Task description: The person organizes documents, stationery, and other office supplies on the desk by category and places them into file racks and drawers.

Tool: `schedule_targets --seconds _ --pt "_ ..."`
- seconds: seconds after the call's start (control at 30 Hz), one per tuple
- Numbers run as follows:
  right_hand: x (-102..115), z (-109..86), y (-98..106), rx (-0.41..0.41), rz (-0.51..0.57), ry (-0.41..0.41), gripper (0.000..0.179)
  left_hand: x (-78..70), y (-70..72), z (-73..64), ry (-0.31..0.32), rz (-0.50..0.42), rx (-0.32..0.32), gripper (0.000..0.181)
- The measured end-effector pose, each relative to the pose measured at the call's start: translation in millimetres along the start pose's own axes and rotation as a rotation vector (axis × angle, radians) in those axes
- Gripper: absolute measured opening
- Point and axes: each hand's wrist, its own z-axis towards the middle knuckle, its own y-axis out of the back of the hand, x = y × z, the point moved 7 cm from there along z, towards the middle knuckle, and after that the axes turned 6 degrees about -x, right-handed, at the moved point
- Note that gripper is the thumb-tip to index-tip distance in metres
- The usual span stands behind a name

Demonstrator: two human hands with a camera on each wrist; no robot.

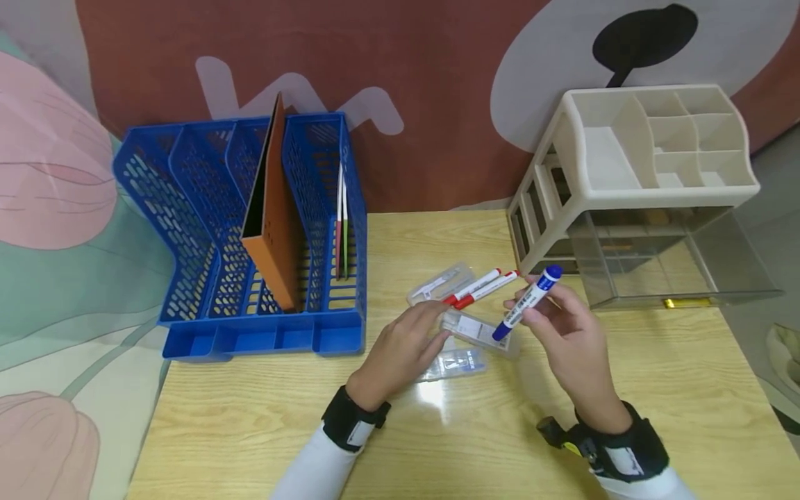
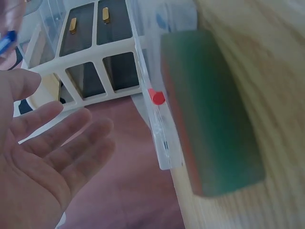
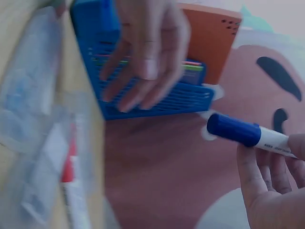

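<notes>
1. The right hand [image 1: 575, 340] held a blue marker [image 1: 528, 302], pinched between the thumb and the fingers. The marker was in the air, tilted, with its upper end toward the drawer unit.
2. The left hand [image 1: 400, 351] held nothing; its fingers were spread apart, as the left wrist view showed.
3. Close to the left hand, two red markers [image 1: 487, 290] lay side by side, just beside a clear box [image 1: 437, 283].
4. A second clear box [image 1: 471, 328] lay below the blue marker in the head view, and a third box [image 1: 459, 362] was nearer to the person.
5. In the left wrist view, a green block [image 2: 209, 114] with an orange side was beside the clear boxes, apart from the fingers.
6. At the right, the cream drawer unit [image 1: 675, 198] stood with one clear drawer [image 1: 637, 298] pulled out, which had a gold handle [image 1: 687, 303].
7. At the left, a blue rack [image 1: 262, 337] contained an orange folder [image 1: 278, 236] and, in its right end section, thin booklets [image 1: 339, 229].
8. All these stood or lay on a wooden table [image 1: 437, 444], except the held marker.
</notes>
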Motion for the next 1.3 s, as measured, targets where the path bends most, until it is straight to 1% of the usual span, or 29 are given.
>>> schedule_targets --seconds 0.13,0.23,0.33,0.43,0.5,0.57,0.63,0.7,0.73,0.8,0.87,0.93,1.0,1.1,1.13,1.2,1.3 --pt "24.8 3.3 0.5 0.012 0.15 0.065 0.042 4.6 2.3 -2.8 0.003 0.013 -0.002 0.044" --pt "39.1 6.1 5.1 0.017 0.225 0.089 0.044 7.3 3.2 -4.9 0.012 0.024 0.005 0.044" --pt "53.3 10.4 12.9 0.021 0.325 0.107 0.044 9.8 3.4 -8.0 0.023 0.034 0.022 0.043" --pt "67.6 17.7 23.4 0.02 0.474 0.127 0.043 12.4 3.4 -12.8 0.032 0.063 0.047 0.043" --pt "76.0 23.0 32.4 -0.002 0.523 0.136 0.042 13.9 3.1 -16.1 0.036 0.086 0.067 0.044" --pt "82.7 28.2 42.3 -0.038 0.529 0.144 0.041 15.6 2.7 -19.4 0.045 0.108 0.089 0.044" --pt "88.3 32.0 52.0 -0.086 0.464 0.15 0.041 17.5 2.9 -22.1 0.061 0.116 0.108 0.044" --pt "92.3 35.9 61.0 -0.117 0.433 0.15 0.042 19.3 3.8 -24.4 0.078 0.115 0.121 0.045" --pt "93.7 38.1 64.9 -0.122 0.436 0.152 0.042 20.4 4.2 -25.5 0.084 0.114 0.124 0.045" --pt "97.1 41.6 72.2 -0.138 0.396 0.163 0.043 22.1 5.3 -27.6 0.093 0.115 0.127 0.046" --pt "98.7 45.3 78.9 -0.14 0.422 0.168 0.043 23.4 5.8 -29.4 0.088 0.12 0.124 0.046" --pt "100.7 48.3 85.1 -0.156 0.37 0.176 0.044 24.4 6.0 -31.4 0.076 0.13 0.118 0.046" --pt "102.8 51.4 91.7 -0.178 0.28 0.175 0.044 25.0 6.6 -33.3 0.062 0.14 0.112 0.046" --pt "105.8 56.5 100.6 -0.198 0.09 0.163 0.045 25.5 8.0 -36.9 0.046 0.16 0.112 0.046" --pt "106.5 58.5 103.8 -0.199 0.005 0.154 0.045 25.6 8.9 -38.2 0.045 0.164 0.114 0.047" --pt "106.6 61.9 109.8 -0.21 -0.249 0.122 0.044 26.0 10.7 -40.1 0.052 0.177 0.127 0.047" --pt "101.9 66.7 118.9 -0.194 -0.6 0.077 0.044 26.9 13.9 -41.9 0.069 0.186 0.153 0.05"
